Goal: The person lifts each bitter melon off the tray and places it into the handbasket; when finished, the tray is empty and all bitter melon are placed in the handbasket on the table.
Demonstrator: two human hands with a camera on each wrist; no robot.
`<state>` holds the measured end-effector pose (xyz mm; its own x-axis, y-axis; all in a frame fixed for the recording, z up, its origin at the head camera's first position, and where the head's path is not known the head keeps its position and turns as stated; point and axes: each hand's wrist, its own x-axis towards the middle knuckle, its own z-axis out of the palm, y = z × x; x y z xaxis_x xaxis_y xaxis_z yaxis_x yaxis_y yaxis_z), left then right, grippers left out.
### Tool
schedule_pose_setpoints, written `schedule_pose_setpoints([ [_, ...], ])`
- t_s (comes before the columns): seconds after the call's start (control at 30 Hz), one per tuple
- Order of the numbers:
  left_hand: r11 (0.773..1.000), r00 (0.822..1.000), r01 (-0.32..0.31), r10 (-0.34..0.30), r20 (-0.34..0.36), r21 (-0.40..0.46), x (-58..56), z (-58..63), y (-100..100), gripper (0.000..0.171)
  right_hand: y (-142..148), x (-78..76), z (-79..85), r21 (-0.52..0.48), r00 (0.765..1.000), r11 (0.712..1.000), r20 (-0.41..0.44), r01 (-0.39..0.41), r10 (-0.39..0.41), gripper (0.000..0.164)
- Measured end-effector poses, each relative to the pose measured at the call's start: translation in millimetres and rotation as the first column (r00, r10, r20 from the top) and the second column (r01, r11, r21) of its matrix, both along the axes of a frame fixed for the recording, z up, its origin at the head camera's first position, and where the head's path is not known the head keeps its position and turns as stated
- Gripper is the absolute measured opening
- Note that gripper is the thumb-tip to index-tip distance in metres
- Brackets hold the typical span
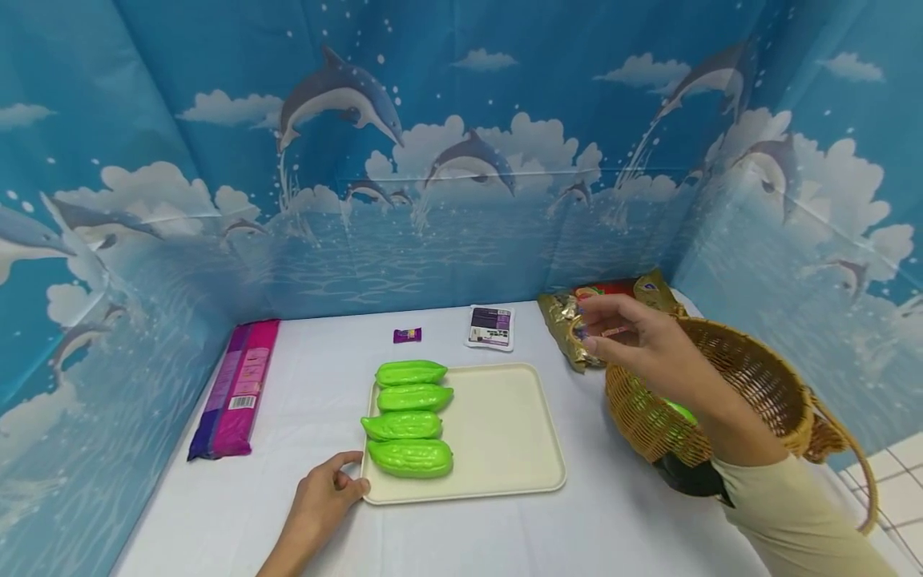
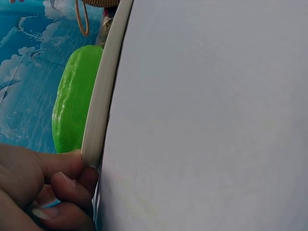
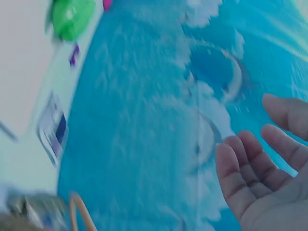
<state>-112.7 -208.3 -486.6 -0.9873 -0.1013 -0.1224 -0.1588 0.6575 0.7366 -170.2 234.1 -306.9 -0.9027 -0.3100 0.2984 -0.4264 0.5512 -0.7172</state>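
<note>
My left hand (image 1: 323, 498) pinches the near-left corner of a cream tray (image 1: 505, 433), thumb on its rim (image 2: 98, 115) and curled fingers against the outside. Several bright green, bumpy gourds (image 1: 409, 458) lie side by side along the tray's left half. One gourd (image 2: 74, 101) shows behind the rim in the left wrist view. Over the left side of a wicker basket (image 1: 775, 377), my right hand (image 1: 634, 332) hangs in the air, fingers loosely bent and holding nothing. Part of another green item (image 1: 681, 412) shows through the basket; the forearm hides some of it.
A pink and purple packet (image 1: 241, 389) lies at the left. Behind the tray are a small purple wrapped sweet (image 1: 407, 335) and a white-and-purple pouch (image 1: 490, 327). Gold packets (image 1: 562, 320) lie beside the basket. A dolphin-print curtain (image 1: 461, 232) encloses the table.
</note>
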Motion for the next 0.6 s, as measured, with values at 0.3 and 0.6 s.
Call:
schedule_pose_setpoints([
  [0.3,1.000,1.000,-0.001,0.001,0.002,0.002,0.8,1.4,0.2,0.044,-71.0,-0.5,-48.9,-0.132,0.993,0.985,0.025,-0.110,0.115,0.043],
  [0.6,1.000,1.000,-0.003,0.003,0.003,0.003,1.7,1.7,-0.2,0.044,-147.2,15.6,-112.3,-0.133,0.978,0.979,0.117,-0.155,0.171,0.043],
])
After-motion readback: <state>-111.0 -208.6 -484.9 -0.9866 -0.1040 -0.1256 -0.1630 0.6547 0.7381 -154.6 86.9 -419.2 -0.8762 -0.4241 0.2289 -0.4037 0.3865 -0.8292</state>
